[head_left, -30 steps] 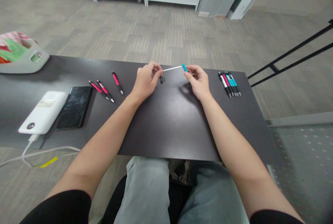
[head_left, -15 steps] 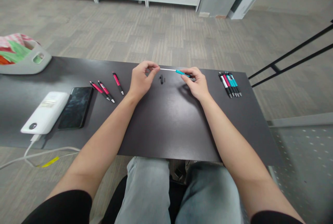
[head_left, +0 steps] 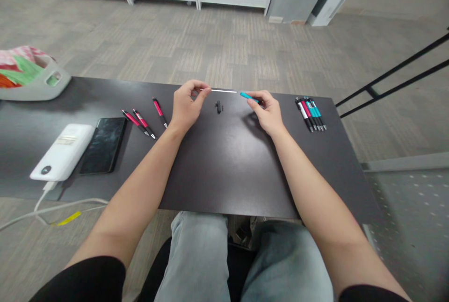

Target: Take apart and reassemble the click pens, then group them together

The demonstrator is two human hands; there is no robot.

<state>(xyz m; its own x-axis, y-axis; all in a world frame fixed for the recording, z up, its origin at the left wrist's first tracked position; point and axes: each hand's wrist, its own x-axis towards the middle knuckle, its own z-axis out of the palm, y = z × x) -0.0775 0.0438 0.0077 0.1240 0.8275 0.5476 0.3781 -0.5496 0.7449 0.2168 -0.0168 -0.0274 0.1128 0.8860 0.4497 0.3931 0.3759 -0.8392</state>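
Note:
Near the far edge of the dark table (head_left: 224,161), my left hand (head_left: 187,105) pinches a thin white pen refill (head_left: 224,90) that points right. My right hand (head_left: 267,110) is closed around a teal pen barrel (head_left: 248,97), its end facing the refill. A small gap shows between the refill's tip and the barrel. Below that gap, small black pen parts (head_left: 219,107) lie on the table between my hands.
Several assembled pens (head_left: 312,114) lie side by side at the right. On the left are red pens (head_left: 143,123), a black phone (head_left: 104,145), a white power bank (head_left: 62,151) with a cable (head_left: 70,206), and a white basket (head_left: 58,77).
The refill has come away from the teal barrel's end. My left hand has shifted slightly left with it; my right hand has barely moved.

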